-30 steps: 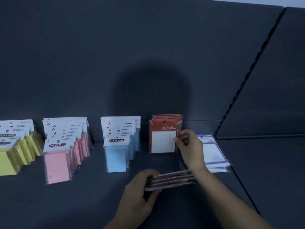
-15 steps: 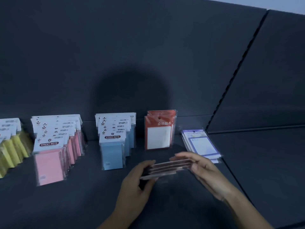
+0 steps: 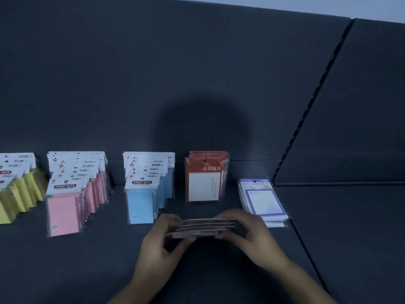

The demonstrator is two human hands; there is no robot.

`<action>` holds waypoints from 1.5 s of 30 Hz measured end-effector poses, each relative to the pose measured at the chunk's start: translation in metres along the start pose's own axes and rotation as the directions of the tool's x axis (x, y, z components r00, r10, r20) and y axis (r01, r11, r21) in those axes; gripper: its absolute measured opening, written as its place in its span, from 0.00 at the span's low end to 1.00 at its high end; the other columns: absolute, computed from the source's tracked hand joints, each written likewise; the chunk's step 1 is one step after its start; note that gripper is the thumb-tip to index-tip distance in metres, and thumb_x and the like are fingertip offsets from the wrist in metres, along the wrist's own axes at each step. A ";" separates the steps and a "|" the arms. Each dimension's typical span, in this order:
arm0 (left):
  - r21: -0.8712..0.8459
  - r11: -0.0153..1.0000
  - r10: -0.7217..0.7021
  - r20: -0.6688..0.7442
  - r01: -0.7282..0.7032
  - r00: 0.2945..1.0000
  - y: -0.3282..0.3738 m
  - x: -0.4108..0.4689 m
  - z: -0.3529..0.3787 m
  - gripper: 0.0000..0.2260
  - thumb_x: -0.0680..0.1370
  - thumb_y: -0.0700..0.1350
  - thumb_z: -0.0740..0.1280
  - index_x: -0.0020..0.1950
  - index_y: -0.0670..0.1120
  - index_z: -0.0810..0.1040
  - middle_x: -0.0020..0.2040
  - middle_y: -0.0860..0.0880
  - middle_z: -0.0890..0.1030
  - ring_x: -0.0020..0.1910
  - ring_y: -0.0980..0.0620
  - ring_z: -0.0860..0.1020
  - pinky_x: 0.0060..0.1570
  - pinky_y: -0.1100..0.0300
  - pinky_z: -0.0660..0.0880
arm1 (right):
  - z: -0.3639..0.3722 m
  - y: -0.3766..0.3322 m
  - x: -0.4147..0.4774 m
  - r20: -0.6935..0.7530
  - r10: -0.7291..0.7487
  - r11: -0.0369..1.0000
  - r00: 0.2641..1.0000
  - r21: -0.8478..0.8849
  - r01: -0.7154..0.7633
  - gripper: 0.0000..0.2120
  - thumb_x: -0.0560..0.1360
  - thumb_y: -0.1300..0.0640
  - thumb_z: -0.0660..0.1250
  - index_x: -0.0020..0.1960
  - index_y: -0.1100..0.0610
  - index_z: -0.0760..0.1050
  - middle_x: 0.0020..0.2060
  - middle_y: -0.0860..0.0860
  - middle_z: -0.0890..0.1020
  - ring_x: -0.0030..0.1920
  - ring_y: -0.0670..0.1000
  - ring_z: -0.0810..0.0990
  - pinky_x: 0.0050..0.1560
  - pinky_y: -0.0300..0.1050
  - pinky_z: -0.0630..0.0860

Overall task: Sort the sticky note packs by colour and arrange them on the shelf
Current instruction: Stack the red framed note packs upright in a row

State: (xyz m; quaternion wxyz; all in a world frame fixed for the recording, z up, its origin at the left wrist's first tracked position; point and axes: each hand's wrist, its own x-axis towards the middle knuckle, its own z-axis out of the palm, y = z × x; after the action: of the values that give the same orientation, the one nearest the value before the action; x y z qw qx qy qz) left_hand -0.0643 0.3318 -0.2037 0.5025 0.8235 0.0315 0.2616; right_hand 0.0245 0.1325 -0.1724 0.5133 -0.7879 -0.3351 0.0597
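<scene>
sticky note packs (image 3: 202, 227) | held, perhaps red | dark shelf (image 3: 98, 264) | dim light

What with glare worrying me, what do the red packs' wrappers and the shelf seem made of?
Red packs: clear glossy plastic sleeves over card, judging by shiny see-through edges. Shelf: dark matte panel, no glints; metal or painted board, can't tell.
</scene>
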 end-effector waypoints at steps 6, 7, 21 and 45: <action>0.063 0.997 0.040 0.068 -0.044 0.997 0.009 -0.009 -0.007 0.14 0.65 0.55 0.75 0.47 0.56 0.77 0.44 0.61 0.81 0.43 0.63 0.80 0.42 0.69 0.75 | -0.010 -0.002 -0.012 0.005 -0.152 0.986 0.988 -0.066 0.152 0.10 0.70 0.44 0.71 0.50 0.45 0.77 0.44 0.38 0.82 0.44 0.38 0.80 0.44 0.31 0.74; 0.082 0.995 0.050 0.073 -0.056 0.996 0.011 -0.011 -0.006 0.13 0.65 0.56 0.75 0.46 0.55 0.78 0.44 0.61 0.81 0.43 0.64 0.80 0.42 0.71 0.74 | -0.011 -0.001 -0.015 0.009 -0.170 0.983 0.985 -0.069 0.170 0.09 0.70 0.46 0.71 0.49 0.46 0.78 0.43 0.39 0.82 0.44 0.39 0.80 0.44 0.31 0.73; -0.143 0.989 -0.003 0.176 0.028 0.984 0.026 0.014 0.007 0.19 0.74 0.49 0.69 0.60 0.67 0.71 0.55 0.64 0.80 0.55 0.64 0.78 0.53 0.74 0.71 | -0.014 0.002 0.004 -0.065 -0.085 0.990 0.994 0.108 0.091 0.12 0.72 0.51 0.70 0.54 0.46 0.74 0.47 0.34 0.80 0.49 0.36 0.79 0.49 0.25 0.70; -0.198 0.959 -0.149 0.254 0.202 0.956 0.010 0.017 -0.001 0.13 0.69 0.42 0.73 0.49 0.58 0.82 0.49 0.55 0.82 0.50 0.59 0.80 0.50 0.69 0.75 | -0.033 0.010 0.031 0.051 0.217 0.849 0.975 0.482 -0.214 0.05 0.63 0.63 0.73 0.39 0.56 0.82 0.38 0.51 0.85 0.39 0.46 0.83 0.39 0.34 0.77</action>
State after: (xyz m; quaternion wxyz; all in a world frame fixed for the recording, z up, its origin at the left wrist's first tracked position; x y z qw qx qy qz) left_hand -0.0524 0.3333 -0.1877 0.6128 0.7813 0.0154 0.1174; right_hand 0.0674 0.1232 -0.1574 0.6851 -0.6668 -0.2175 0.1967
